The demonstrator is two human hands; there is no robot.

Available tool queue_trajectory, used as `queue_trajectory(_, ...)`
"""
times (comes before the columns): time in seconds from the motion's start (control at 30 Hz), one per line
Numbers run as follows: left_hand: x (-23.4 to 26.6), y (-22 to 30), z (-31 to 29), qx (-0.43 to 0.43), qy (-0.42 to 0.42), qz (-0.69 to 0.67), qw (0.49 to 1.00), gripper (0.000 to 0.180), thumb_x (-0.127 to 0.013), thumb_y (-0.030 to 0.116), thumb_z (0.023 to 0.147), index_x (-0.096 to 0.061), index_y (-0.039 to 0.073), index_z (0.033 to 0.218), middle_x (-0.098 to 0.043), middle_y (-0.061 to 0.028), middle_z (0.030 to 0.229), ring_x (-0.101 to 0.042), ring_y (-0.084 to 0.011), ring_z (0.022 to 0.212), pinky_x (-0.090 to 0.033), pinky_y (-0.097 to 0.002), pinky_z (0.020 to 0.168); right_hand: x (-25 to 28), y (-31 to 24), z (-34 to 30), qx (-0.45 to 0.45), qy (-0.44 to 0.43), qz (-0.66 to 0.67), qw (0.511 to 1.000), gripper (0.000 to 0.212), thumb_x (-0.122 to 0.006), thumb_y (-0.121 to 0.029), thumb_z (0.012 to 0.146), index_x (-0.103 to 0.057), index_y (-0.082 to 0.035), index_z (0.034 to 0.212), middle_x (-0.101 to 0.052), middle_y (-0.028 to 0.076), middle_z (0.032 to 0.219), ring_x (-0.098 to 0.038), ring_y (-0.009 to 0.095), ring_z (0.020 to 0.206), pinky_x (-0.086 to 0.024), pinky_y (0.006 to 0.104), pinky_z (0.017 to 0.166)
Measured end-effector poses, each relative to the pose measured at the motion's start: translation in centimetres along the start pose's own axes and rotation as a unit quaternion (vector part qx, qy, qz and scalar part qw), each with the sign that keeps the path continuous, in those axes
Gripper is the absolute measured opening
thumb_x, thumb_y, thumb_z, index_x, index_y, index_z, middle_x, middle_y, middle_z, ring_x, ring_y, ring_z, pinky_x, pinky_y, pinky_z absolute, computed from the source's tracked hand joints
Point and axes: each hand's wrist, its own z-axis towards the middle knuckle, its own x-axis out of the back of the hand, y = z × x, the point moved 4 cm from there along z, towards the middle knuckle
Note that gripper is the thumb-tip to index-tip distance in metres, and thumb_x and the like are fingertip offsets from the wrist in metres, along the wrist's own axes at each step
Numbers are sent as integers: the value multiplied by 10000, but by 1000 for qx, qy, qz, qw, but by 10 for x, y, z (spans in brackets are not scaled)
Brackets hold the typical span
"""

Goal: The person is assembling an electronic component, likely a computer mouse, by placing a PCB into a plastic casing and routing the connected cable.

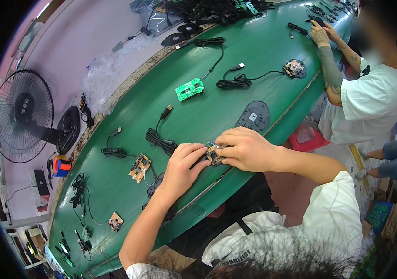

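Note:
A small brown circuit board (214, 156) with dark parts and thin wires sits between my hands near the belt's front edge. My left hand (183, 165) is closed on its left side, thumb and fingers at the edge. On the other side, my right hand (248, 149) pinches the board and its wires with bent fingers. What lies under the board is mostly hidden. A coiled black USB cable (160, 141) rests just beyond my left hand. Behind my right hand lies a dark oval mouse base (255, 116). Another dark shell (155, 184) is partly covered by my left wrist.
The green belt (138, 109) carries a green circuit board (189, 89), brown boards (140, 168) and coiled cables (233, 83). A black fan (23, 107) stands at left. Far right, a co-worker's hands (320, 35) handle a dark part. A red stool (308, 137) stands beside the belt.

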Motion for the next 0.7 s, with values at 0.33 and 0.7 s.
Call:
queue_trajectory(0.33,-11,21,5,55,9,54,997,505,-906,218,727,-733,1,1148,-683,-120,1153,-620,-319,1078,-508,-434,947,9,4,-1,19,-43,-27,999,327,-811,-184,804,-732,-56,1095,-683,107,1211,-635,289,1164,-493,425,1000)
queue_trajectory(0.7,0,29,7,127,-27,68,989,479,-902,216,735,-748,-24,1120,-673,-134,1054,-622,-312,989,-520,-409,877,16,5,-7,-13,-46,-63,997,368,-752,-67,804,-665,30,1148,-652,147,1160,-621,335,1093,-471,460,1046)
